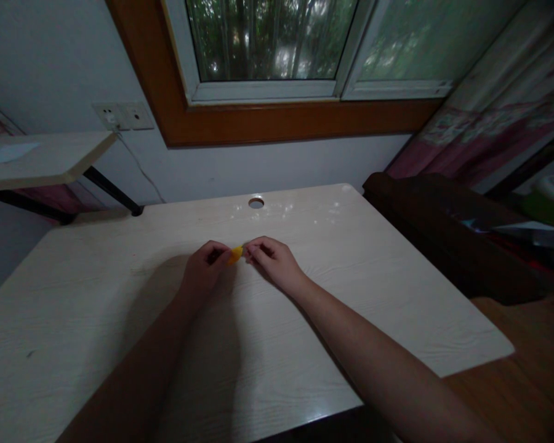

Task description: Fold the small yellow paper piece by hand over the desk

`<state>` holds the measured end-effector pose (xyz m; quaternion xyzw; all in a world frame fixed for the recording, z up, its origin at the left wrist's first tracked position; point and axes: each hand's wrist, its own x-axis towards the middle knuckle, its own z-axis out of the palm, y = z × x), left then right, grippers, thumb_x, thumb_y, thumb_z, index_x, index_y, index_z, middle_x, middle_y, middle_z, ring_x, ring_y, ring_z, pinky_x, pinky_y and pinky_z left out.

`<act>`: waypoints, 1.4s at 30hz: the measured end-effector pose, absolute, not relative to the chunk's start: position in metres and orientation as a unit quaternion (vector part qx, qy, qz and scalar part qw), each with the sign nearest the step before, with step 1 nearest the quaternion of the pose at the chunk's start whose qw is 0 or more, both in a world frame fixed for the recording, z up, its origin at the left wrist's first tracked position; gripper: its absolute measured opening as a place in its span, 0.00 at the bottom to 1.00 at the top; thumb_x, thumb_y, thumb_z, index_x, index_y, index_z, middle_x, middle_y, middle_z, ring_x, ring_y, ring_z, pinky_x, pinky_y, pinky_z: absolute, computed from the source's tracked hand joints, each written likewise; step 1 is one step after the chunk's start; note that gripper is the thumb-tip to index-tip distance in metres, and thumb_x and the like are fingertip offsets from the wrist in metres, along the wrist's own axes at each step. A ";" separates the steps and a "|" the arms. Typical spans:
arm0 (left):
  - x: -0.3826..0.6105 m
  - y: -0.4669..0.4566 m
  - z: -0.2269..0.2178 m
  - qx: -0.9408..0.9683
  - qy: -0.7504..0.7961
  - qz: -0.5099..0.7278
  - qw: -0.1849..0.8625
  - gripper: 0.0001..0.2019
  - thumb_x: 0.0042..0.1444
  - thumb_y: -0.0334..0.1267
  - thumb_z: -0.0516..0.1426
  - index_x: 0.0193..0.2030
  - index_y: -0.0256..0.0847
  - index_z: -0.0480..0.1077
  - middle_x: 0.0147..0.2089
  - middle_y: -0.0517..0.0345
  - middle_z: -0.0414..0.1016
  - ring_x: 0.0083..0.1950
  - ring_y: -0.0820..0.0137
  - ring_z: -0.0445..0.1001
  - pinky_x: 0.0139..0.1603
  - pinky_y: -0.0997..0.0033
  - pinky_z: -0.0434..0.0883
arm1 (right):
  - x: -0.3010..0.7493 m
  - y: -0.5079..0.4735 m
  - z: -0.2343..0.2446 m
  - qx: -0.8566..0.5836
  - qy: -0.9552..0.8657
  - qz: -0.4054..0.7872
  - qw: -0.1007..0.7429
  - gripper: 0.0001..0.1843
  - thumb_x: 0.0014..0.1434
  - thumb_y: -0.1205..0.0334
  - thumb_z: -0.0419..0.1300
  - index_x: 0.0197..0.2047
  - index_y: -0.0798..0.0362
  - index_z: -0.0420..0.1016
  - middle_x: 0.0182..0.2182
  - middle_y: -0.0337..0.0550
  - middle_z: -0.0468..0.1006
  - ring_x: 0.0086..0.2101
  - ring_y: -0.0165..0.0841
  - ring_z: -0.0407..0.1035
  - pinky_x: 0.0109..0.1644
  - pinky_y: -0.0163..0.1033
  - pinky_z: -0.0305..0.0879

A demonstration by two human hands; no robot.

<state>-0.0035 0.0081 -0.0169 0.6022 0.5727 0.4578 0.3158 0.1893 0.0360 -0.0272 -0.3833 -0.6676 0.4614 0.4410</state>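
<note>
A small yellow piece [235,255] is pinched in the fingertips of my left hand [204,266], just above the desk. Its exact kind is too small to tell. My right hand [274,259] is closed in a pinch at the right end of the yellow piece, its thumb and forefinger together. Something tiny and dark shows at those right fingertips, but I cannot make out what it is. Both hands are over the middle of the pale wooden desk [378,301], with the forearms reaching in from the near side.
A round cable hole [256,203] lies near the desk's back edge. At the left stands a raised shelf [50,157] on dark metal legs. A cable runs down from the wall socket [122,116]. Dark furniture [425,227] is beside the desk's right edge, below a curtain.
</note>
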 end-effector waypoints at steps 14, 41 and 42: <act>-0.002 0.004 -0.016 0.623 0.551 0.414 0.370 0.12 0.54 0.48 0.60 0.37 0.41 0.74 0.34 0.58 0.78 0.35 0.69 0.74 0.37 0.72 0.70 | 0.190 0.034 -0.021 -0.363 -0.698 0.448 0.425 0.10 0.60 0.59 0.60 0.43 0.52 0.77 0.38 0.44 0.78 0.37 0.31 0.71 0.43 0.37 0.68; -0.003 0.005 -0.011 0.580 0.584 0.448 0.349 0.10 0.53 0.45 0.60 0.32 0.41 0.76 0.34 0.57 0.81 0.36 0.66 0.77 0.41 0.69 0.72 | 0.182 0.031 -0.026 -0.339 -0.632 0.538 0.442 0.16 0.51 0.56 0.68 0.38 0.51 0.67 0.26 0.33 0.69 0.26 0.25 0.62 0.31 0.31 0.60; -0.003 0.005 -0.011 0.583 0.584 0.446 0.347 0.10 0.54 0.45 0.60 0.31 0.41 0.76 0.33 0.57 0.80 0.36 0.67 0.77 0.40 0.69 0.72 | 0.182 0.031 -0.026 -0.342 -0.634 0.535 0.441 0.16 0.51 0.56 0.68 0.37 0.51 0.66 0.26 0.33 0.68 0.26 0.25 0.63 0.31 0.31 0.61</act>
